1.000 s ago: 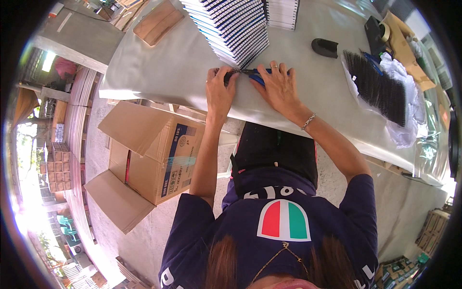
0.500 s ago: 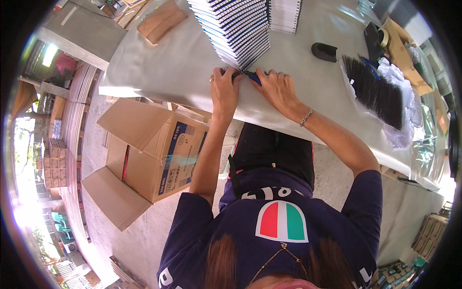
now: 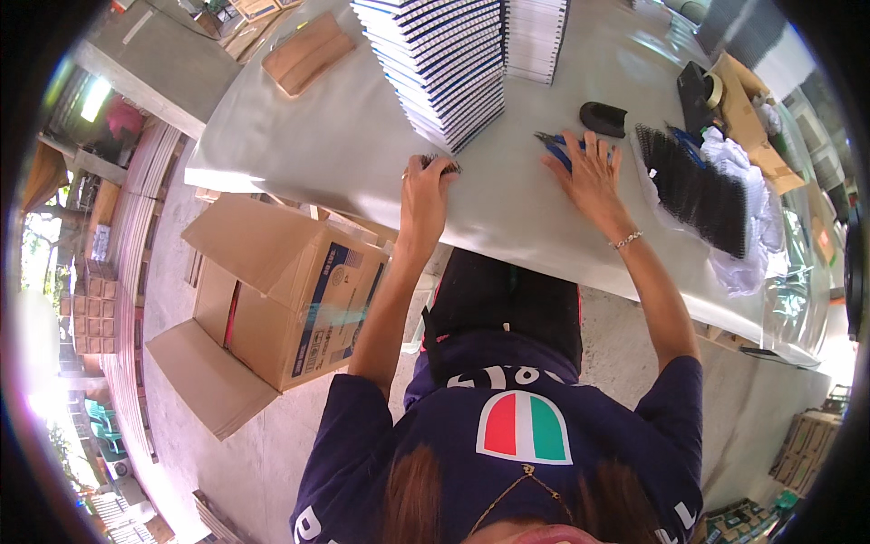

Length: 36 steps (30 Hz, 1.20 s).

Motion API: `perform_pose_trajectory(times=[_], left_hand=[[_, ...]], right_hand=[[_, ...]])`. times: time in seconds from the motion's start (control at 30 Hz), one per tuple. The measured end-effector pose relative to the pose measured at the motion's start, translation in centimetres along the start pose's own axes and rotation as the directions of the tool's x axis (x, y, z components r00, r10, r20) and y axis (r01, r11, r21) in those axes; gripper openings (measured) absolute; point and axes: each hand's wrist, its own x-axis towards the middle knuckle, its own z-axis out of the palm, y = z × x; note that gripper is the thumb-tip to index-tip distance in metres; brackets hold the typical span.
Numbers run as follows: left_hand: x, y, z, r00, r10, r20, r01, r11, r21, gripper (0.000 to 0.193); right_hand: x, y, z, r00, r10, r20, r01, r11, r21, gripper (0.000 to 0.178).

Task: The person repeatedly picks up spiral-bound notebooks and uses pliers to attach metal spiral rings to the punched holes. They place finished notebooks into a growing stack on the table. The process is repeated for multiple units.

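Note:
Near the table's front edge, my left hand (image 3: 422, 204) is closed with its fingertips around a small black coil piece (image 3: 449, 167), mostly hidden by the fingers. Just beyond it rises a tall stack of spiral-bound notebooks (image 3: 444, 82), white-paged with dark bindings. To the right, my right hand (image 3: 594, 181) rests over blue-handled pliers (image 3: 557, 154) on the table, fingers spread and stretched out. The plier jaws point left, toward the stack. Beyond that hand sits a black curved holder (image 3: 604, 119).
A bundle of black binding coils (image 3: 698, 195) lies on white plastic at right, near another blue-handled tool (image 3: 686, 140) and a small cardboard box (image 3: 748, 100). A second notebook stack (image 3: 533, 41) and a wooden block (image 3: 308, 53) stand farther back. An open carton (image 3: 263, 299) is below left.
My right hand has moved right, away from the left hand, carrying the pliers to the table near the black holder, and its fingers have spread. My left hand stays near the stack.

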Motion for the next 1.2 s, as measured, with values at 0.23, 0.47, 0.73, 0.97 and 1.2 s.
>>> perform_pose_trajectory(times=[0.23,0.47,0.73,0.97,1.2], left_hand=[[-0.2,2.5,-0.2,0.994,0.023,0.106,-0.007,0.988,-0.154,0.017],[0.5,3.9,1.0,0.980,0.047,0.193,-0.028,0.995,-0.100,0.018],[2.5,5.1,2.2,0.943,0.108,0.314,-0.005,0.950,-0.312,0.018],[2.9,10.2,3.0,0.903,0.169,0.395,-0.020,0.935,-0.355,0.022],[2.8,13.5,3.7,0.824,0.213,0.525,-0.166,0.977,-0.137,0.029]], right_hand=[[-0.4,-3.2,-3.3,0.996,-0.013,-0.092,0.056,0.872,0.486,0.044],[-1.4,-6.4,-2.4,0.976,0.207,0.064,-0.147,0.418,0.897,0.025],[-1.8,-6.6,-1.9,0.948,0.301,0.108,-0.196,0.280,0.940,0.027],[-2.0,-5.4,-2.3,0.842,0.253,0.477,-0.285,-0.543,0.790,0.044],[-2.9,-4.2,-0.8,0.818,-0.037,0.574,-0.190,-0.959,0.209,0.051]])
